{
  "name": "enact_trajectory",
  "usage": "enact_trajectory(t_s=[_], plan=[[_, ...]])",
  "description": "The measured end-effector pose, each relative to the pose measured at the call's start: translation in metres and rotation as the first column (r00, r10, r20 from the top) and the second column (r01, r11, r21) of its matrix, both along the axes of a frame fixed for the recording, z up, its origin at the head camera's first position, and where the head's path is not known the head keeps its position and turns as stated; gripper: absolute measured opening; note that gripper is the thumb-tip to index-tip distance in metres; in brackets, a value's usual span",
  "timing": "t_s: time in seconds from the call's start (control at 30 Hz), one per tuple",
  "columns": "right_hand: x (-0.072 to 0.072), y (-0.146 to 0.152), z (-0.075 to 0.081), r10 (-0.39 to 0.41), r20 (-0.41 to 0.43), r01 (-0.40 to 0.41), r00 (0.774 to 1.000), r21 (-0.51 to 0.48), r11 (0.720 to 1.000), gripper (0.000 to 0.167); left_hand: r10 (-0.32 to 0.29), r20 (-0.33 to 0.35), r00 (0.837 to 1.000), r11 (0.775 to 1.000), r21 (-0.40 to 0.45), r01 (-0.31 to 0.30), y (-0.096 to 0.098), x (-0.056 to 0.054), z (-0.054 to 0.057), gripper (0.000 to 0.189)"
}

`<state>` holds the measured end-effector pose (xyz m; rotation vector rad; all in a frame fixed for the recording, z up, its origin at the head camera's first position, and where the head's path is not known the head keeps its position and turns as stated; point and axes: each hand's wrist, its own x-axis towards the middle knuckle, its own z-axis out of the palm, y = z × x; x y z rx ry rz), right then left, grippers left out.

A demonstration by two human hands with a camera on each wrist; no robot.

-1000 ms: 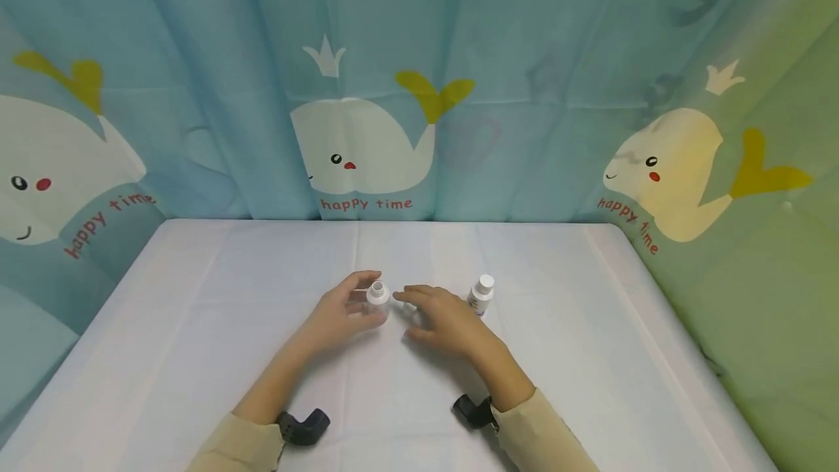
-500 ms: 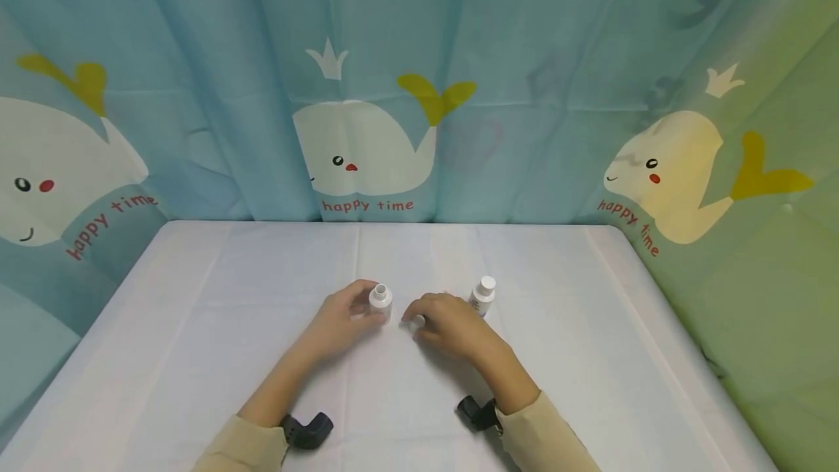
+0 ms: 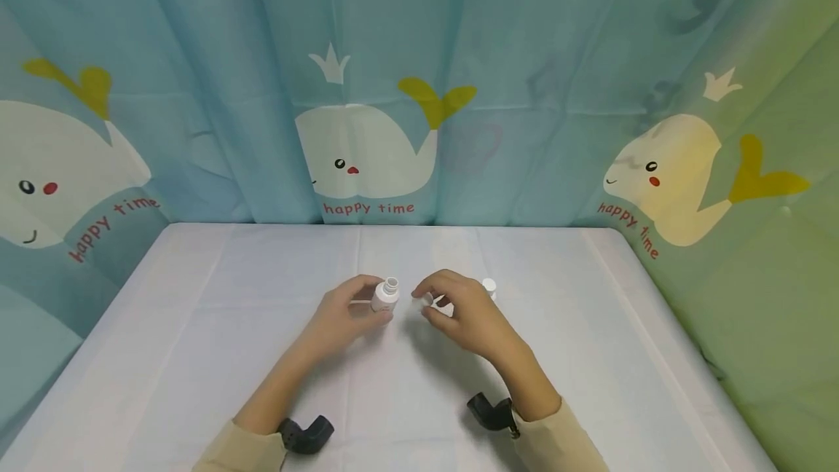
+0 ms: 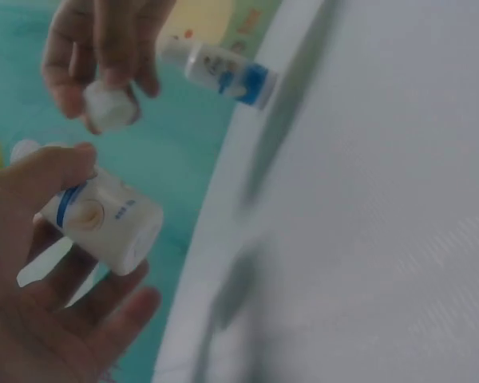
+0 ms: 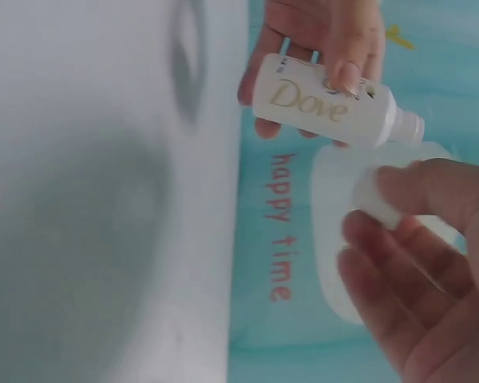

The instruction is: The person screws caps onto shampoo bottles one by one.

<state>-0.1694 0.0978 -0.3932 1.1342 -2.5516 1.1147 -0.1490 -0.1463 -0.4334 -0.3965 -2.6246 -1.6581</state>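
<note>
The left hand [image 3: 344, 315] grips the open bottle [image 3: 384, 295] above the table [image 3: 197, 326], its long axis tilted so the bare neck points toward 1 o'clock. The right hand [image 3: 468, 315] pinches the cap [image 3: 427, 299] between thumb and fingertips, just at 3 o'clock of the neck, close but apart. A second, capped bottle [image 3: 489, 286] stands at 2 o'clock behind the right hand, out of the gap between the two. Nothing lies between cap and neck.

A small white Dove bottle [image 3: 384, 296], uncapped and tilted, is lifted off the table beside its loose white cap [image 3: 427, 299].
</note>
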Motion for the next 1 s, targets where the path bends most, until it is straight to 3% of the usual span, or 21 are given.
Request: enact_trajectory(t_s=[0.2, 0.37, 0.5, 0.73, 1.0], plan=[[0.003, 0.004, 0.010, -0.031, -0.014, 0.028, 0.999, -0.201, 0.979, 0.024, -0.006, -0.031, 1.000, 0.999, 0.043, 0.008, 0.006, 0.005, 0.012, 0.055], [0.004, 0.003, 0.012, 0.025, -0.033, -0.034, 0.999, -0.290, 0.956, 0.026, -0.019, -0.025, 0.999, 0.999, 0.027, 0.020, 0.012, 0.011, 0.019, 0.046], [0.005, 0.001, 0.012, 0.064, -0.052, -0.076, 0.997, -0.286, 0.955, 0.024, -0.034, -0.044, 0.998, 0.999, -0.021, 0.033, 0.014, 0.014, 0.022, 0.042], [0.007, 0.000, 0.012, 0.063, -0.088, -0.083, 0.994, -0.251, 0.964, 0.025, -0.048, -0.081, 0.996, 0.997, -0.072, 0.042, 0.017, 0.018, 0.024, 0.040], [0.009, -0.001, 0.013, 0.076, -0.068, -0.089, 0.995, -0.220, 0.972, 0.027, -0.064, -0.116, 0.991, 0.996, -0.074, 0.055, 0.017, 0.020, 0.027, 0.039]])
